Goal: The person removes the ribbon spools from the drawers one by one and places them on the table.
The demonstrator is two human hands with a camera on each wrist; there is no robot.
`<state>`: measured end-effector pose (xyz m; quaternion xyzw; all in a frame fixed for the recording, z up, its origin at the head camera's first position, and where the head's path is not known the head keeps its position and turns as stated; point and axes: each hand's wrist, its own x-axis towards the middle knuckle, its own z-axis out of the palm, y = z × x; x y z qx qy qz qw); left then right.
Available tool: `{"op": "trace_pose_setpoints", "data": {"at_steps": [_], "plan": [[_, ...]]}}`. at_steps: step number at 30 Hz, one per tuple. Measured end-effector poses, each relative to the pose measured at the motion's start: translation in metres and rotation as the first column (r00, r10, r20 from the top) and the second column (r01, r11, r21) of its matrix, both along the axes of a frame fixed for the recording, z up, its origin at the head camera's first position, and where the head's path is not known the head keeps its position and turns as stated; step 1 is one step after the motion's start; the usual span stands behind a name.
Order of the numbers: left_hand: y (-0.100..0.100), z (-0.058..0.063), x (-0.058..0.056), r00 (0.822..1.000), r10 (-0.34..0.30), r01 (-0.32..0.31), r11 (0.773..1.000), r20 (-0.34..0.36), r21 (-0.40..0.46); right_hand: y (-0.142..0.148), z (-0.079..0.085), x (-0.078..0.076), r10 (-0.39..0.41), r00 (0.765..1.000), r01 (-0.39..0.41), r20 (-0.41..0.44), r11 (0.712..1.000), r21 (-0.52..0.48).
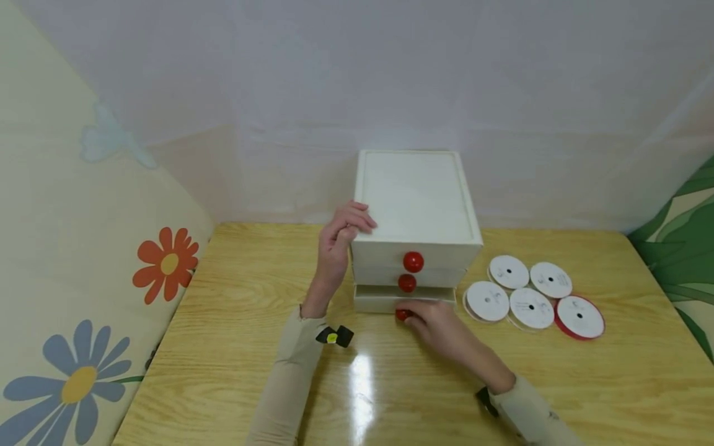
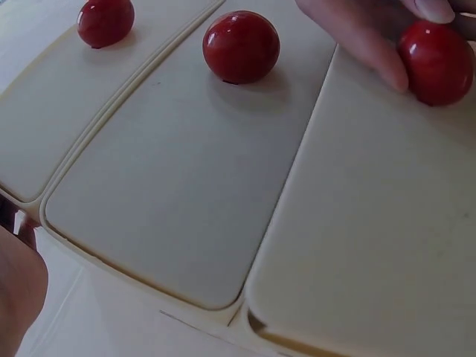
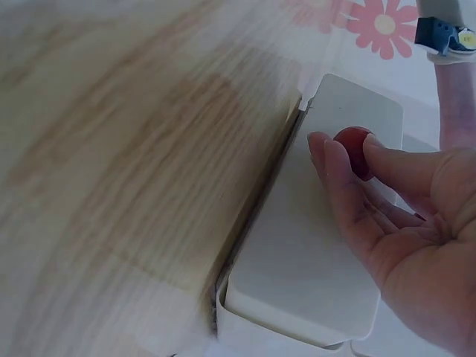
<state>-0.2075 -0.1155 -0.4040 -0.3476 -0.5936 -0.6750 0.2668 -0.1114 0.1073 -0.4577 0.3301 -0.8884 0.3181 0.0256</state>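
A white cabinet [image 1: 415, 198] with three drawers stands on the table, a round red knob on each drawer. The bottom drawer [image 1: 372, 303] sticks out a little, with a dark gap above its front. My right hand [image 1: 443, 328] pinches the lowest red knob [image 3: 355, 151] between thumb and fingers. Over the cabinet's top left edge lies my left hand [image 1: 341, 232], its fingers resting on the top and its palm by the side. The middle knob [image 2: 242, 46] and the top knob [image 1: 413, 261] are untouched.
Several white ribbon spools [image 1: 532, 308] lie flat to the right of the cabinet, one [image 1: 580, 316] with a red rim. Behind the cabinet hangs a pale cloth [image 1: 312, 93]. A flower-printed cloth [image 1: 33, 260] borders the wooden table [image 1: 240, 297] on the left.
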Motion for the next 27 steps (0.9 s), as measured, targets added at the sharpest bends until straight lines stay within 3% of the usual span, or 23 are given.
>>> {"op": "trace_pose_setpoints", "data": {"at_steps": [13, 27], "plan": [[0.001, 0.0, 0.001, 1.0, 0.005, -0.005, 1.0, 0.011, -0.002, -0.001, -0.008, -0.017, -0.042, 0.995, 0.041, -0.087, 0.999, -0.009], [0.0, 0.0, 0.002, 0.999, 0.023, -0.023, 1.0, 0.037, -0.008, -0.001, -0.006, -0.022, -0.063, 0.994, 0.067, -0.084, 0.997, 0.039]]}}
